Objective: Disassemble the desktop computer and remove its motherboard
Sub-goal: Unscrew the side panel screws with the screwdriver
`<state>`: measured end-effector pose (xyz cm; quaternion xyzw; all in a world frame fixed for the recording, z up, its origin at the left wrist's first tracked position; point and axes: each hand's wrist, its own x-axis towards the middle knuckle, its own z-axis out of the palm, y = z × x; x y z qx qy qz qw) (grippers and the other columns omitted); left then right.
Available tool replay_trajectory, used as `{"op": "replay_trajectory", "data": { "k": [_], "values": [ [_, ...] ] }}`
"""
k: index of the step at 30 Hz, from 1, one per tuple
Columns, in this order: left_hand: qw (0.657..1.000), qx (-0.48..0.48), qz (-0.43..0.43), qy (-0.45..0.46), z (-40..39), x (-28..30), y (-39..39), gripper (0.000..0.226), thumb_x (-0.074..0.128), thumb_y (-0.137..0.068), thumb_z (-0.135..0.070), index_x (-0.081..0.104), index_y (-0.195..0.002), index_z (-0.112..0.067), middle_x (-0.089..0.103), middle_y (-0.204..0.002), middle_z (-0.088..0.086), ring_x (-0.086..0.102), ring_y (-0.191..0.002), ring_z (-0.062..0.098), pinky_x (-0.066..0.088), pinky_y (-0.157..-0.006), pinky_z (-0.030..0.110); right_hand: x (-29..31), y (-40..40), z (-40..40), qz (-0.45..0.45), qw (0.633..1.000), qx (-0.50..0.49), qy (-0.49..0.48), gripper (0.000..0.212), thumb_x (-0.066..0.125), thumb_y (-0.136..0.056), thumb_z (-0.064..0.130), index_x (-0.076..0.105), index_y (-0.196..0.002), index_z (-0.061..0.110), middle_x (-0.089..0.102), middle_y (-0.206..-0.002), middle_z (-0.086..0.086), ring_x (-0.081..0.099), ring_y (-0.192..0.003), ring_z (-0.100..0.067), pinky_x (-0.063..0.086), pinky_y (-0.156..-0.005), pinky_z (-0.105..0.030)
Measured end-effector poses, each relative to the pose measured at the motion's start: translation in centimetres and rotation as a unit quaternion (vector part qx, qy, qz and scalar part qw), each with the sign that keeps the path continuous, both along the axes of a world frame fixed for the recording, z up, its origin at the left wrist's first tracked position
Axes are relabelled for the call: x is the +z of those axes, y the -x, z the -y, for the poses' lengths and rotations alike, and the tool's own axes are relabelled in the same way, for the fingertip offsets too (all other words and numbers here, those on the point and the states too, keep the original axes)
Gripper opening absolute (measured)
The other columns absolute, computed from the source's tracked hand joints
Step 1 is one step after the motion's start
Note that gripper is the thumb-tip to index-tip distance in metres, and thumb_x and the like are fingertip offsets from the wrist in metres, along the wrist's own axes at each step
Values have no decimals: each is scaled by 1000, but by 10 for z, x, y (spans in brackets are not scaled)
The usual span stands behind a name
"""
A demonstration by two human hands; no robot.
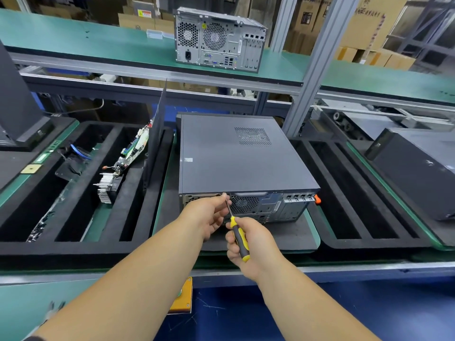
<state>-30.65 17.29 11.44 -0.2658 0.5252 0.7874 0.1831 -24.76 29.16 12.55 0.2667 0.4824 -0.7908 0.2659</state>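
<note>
A dark grey desktop computer (243, 158) lies on its side on a black mat, its rear panel with fan grille and ports facing me. My right hand (248, 244) grips a yellow-and-black screwdriver (238, 236) whose tip meets the top edge of the rear panel, left of the fan grille. My left hand (209, 215) pinches the screwdriver shaft close to the tip, fingers curled against the case's rear. The side cover is on the case, so the inside is hidden.
A black foam tray (81, 232) at left holds a removed motherboard (134, 148) and a heatsink (108, 185). Another foam tray (357, 212) sits at right, beside a second black case (418, 168). A silver computer (219, 38) stands on the green upper shelf.
</note>
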Motion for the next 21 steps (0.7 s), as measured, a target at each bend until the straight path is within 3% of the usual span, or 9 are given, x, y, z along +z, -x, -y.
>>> {"op": "replay_trajectory", "data": {
  "k": [5, 9, 14, 19, 21],
  "values": [
    [1000, 0, -10, 19, 1, 0, -1, 15, 71, -87, -27, 72, -90, -12, 73, -78, -2, 61, -69, 11, 49, -49, 21, 1, 1, 2, 34, 994, 15, 106, 47, 42, -100, 36, 71, -80, 5, 52, -61, -5, 44, -43, -13, 38, -38, -21],
    [999, -15, -11, 33, 3, -1, -2, 22, 77, -80, -32, 73, -89, -12, 72, -74, -2, 63, -68, 11, 51, -52, 21, 2, 2, 5, 18, 999, 9, 43, 37, 44, -102, 36, 66, -95, 7, 49, -56, -2, 37, -39, -11, 33, -35, -21],
    [998, -19, -35, 56, 0, -2, -3, 17, 75, -83, -24, 69, -77, -9, 63, -58, -1, 54, -50, 10, 50, -49, 19, 1, -1, 11, 2, 1000, 2, -12, 31, 46, -102, 36, 61, -99, 10, 46, -53, 0, 33, -39, -9, 30, -36, -19],
    [997, -17, -51, 58, -1, -1, -2, 18, 71, -86, -19, 69, -74, -6, 60, -52, 0, 52, -44, 8, 48, -50, 20, 3, 6, 19, -14, 986, 9, -165, 26, 43, -101, 25, 61, -92, 10, 44, -51, -1, 30, -39, -12, 24, -39, -21],
    [997, -11, -54, 55, -1, -1, -2, 17, 71, -87, -17, 70, -75, -6, 65, -62, 3, 56, -49, 8, 50, -52, 19, 1, 4, 18, -102, 946, 51, -302, 25, 42, -100, 26, 60, -89, 13, 48, -59, -1, 38, -49, -16, 30, -47, -25]
  ]
}}
